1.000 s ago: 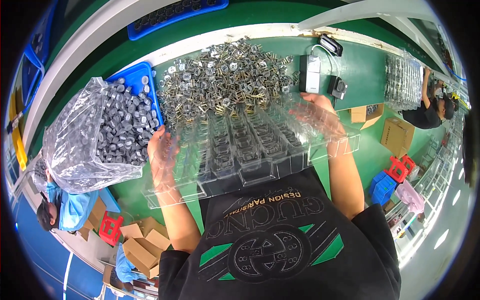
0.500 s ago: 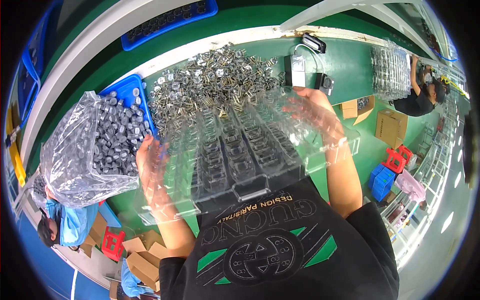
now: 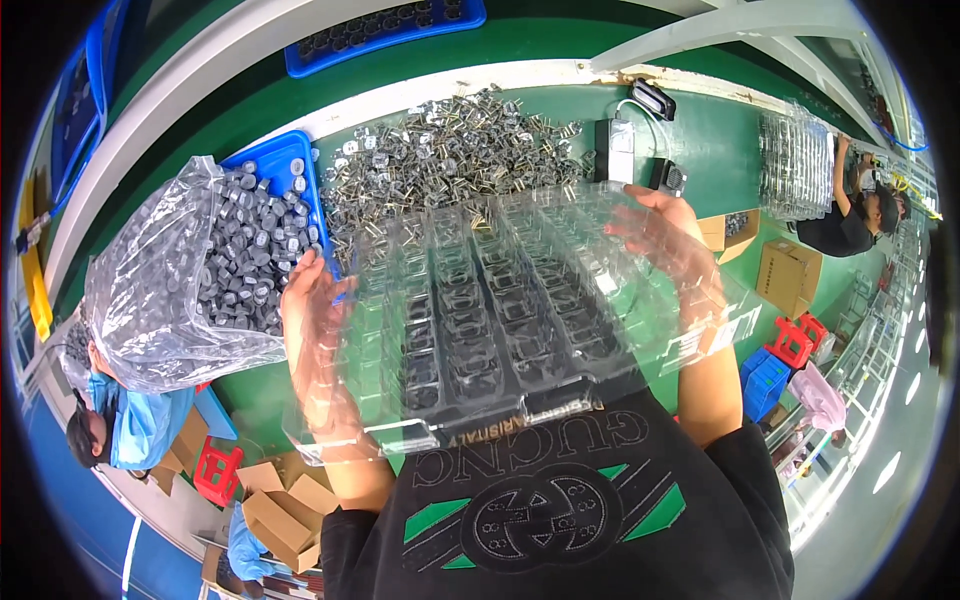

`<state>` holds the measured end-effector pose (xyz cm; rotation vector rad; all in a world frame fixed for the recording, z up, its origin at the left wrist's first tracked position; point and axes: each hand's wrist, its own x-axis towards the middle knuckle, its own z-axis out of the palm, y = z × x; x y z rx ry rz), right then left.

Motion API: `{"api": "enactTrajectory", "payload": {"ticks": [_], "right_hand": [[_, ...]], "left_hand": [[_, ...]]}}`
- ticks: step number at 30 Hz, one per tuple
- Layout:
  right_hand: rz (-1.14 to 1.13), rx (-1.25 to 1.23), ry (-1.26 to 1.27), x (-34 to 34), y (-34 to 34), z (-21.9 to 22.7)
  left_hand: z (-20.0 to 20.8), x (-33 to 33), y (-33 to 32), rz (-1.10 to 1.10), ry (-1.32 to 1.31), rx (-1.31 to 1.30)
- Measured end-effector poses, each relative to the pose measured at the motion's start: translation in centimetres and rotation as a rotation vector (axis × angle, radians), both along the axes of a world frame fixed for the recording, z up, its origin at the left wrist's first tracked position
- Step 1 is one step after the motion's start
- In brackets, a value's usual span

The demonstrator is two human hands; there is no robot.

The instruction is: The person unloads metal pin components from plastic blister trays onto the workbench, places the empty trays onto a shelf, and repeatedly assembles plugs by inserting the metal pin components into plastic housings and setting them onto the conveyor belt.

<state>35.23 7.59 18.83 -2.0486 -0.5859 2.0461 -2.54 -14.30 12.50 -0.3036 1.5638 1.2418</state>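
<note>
A clear plastic tray [image 3: 500, 335] with rows of moulded pockets is held out in front of my chest. My left hand [image 3: 308, 300] grips its left side, with fingers partly seen through the plastic. On the far right side, my right hand [image 3: 660, 220] has hold of the edge. The pockets look see-through, with the dark shirt and green table showing behind them. Past the tray's far edge lies a heap of small metal parts with pins [image 3: 450, 145]. Left of that heap, small grey round caps [image 3: 240, 265] fill a clear plastic bag [image 3: 150, 290] and a blue bin [image 3: 275, 148].
A white box-shaped device [image 3: 615, 150] and a small black unit [image 3: 667, 177] stand on the green table at the back right. Stacked clear trays [image 3: 792, 165] are farther right, near another person. Cardboard boxes [image 3: 787, 278] and red stools [image 3: 795, 342] stand beyond the table.
The tray has shifted a little to the right, its near right corner lower than before. Both hands keep their hold. The whole view has also shifted slightly.
</note>
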Motion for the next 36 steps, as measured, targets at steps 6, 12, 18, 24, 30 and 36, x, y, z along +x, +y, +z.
{"api": "enactTrajectory", "payload": {"ticks": [6,12,18,24,30,36], "right_hand": [[-0.045,0.027,-0.055,0.4,0.6,-0.3],[-0.153,-0.089,-0.041,0.4,0.9,0.1],[-0.148,-0.185,0.043,1.7,0.9,-2.3],[-0.078,-0.144,0.019,0.6,1.4,-2.0],[-0.103,-0.183,0.023,2.0,1.5,-3.7],[-0.176,-0.202,0.180,5.3,0.1,-5.3]], "left_hand": [[0.3,0.4,0.5,-0.012,0.005,0.026],[2.6,0.5,1.7,-0.053,0.031,-0.027],[2.4,0.4,1.6,0.002,0.005,0.037],[1.6,0.3,1.9,0.021,0.059,-0.045],[-0.1,0.6,1.3,-0.046,0.066,0.103],[1.7,1.4,3.3,-0.082,0.064,-0.047]]}}
